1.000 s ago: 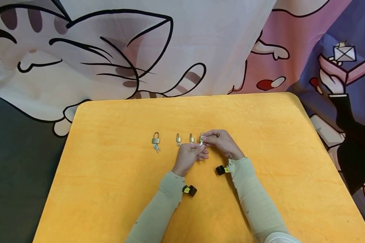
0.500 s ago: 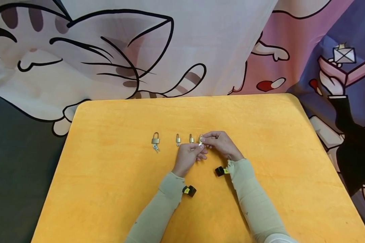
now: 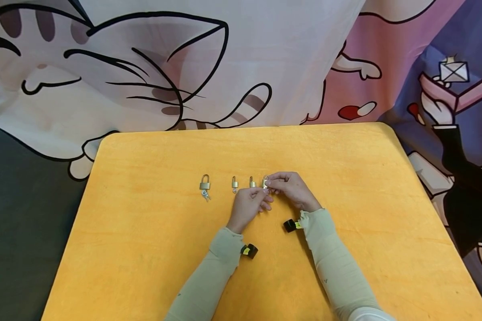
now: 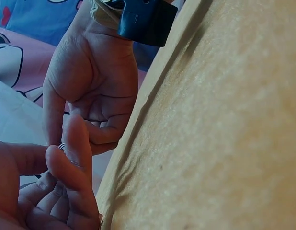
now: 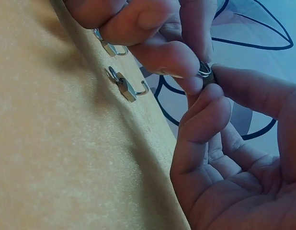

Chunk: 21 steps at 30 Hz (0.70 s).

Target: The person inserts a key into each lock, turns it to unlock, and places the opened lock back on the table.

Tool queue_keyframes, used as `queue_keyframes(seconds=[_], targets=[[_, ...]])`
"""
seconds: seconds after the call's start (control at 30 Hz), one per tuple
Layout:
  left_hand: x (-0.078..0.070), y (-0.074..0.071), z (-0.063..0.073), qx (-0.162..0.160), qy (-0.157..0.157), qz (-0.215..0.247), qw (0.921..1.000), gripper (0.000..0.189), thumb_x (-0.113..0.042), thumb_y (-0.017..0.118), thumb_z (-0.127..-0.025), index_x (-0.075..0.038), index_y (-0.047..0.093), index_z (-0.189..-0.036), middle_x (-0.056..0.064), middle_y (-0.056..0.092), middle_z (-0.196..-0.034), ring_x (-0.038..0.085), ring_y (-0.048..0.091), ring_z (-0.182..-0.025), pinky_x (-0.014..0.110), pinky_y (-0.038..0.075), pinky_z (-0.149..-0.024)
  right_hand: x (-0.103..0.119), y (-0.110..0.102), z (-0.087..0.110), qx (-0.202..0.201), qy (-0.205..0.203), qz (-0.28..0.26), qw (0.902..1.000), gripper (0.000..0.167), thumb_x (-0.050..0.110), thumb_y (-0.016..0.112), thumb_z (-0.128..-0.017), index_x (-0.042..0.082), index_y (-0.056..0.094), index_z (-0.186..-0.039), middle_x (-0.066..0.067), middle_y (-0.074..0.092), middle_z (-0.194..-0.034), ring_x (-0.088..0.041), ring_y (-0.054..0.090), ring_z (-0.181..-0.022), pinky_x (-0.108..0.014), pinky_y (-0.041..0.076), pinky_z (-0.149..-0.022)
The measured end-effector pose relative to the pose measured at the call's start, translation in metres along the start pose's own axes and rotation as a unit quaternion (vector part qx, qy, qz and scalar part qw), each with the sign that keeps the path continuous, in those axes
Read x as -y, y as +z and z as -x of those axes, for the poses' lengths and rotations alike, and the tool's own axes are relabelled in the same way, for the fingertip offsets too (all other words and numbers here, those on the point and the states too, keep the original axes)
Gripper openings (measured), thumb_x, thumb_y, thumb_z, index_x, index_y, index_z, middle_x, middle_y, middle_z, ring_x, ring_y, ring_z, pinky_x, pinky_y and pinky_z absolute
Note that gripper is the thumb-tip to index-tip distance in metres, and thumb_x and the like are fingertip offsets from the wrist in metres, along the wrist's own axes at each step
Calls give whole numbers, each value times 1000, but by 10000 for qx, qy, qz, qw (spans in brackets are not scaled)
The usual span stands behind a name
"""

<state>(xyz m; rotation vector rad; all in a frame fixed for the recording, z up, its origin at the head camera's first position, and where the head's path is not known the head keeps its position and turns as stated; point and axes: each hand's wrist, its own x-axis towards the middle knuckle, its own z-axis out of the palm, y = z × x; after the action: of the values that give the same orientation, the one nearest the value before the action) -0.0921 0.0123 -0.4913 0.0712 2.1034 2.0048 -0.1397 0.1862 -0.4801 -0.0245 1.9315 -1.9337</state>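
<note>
Four fingers' reach apart from the rest of a row, a small brass padlock (image 3: 265, 181) is pinched between the thumb and fingers of my right hand (image 3: 294, 191). My left hand (image 3: 247, 206) pinches the padlock's key just below it; the fingertips hide most of the key. A metal key ring (image 5: 204, 72) shows between both hands in the right wrist view. The left wrist view shows the fingertips meeting but hides the padlock. Left of the hands, two small padlocks (image 3: 234, 183) with raised shackles lie on the table, one partly behind my left hand.
A larger brass padlock (image 3: 205, 185) with keys on a ring (image 3: 205, 195) lies farther left on the yellow table (image 3: 144, 249). A cartoon-printed cloth (image 3: 289, 62) hangs behind the table's back edge. Each wrist carries a small black camera (image 3: 290, 225).
Both hands stay at nearly the same spot around the padlock. The left fingers and thumb shift slightly at the key. The other padlocks have not moved.
</note>
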Motion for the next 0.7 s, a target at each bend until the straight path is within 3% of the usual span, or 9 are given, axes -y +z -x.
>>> queue_keyframes(seconds=[0.7], targets=[[0,1,2,-451,190,-583,9971,24,-23,65,-100,-5,80,-93,4,75,-76,14,70,-59,29,54,-53,0,3,1,-54,6,60,10000,26,6,70,-94,-16,67,-108,-6,72,-88,-13,61,-69,-24,53,-64]])
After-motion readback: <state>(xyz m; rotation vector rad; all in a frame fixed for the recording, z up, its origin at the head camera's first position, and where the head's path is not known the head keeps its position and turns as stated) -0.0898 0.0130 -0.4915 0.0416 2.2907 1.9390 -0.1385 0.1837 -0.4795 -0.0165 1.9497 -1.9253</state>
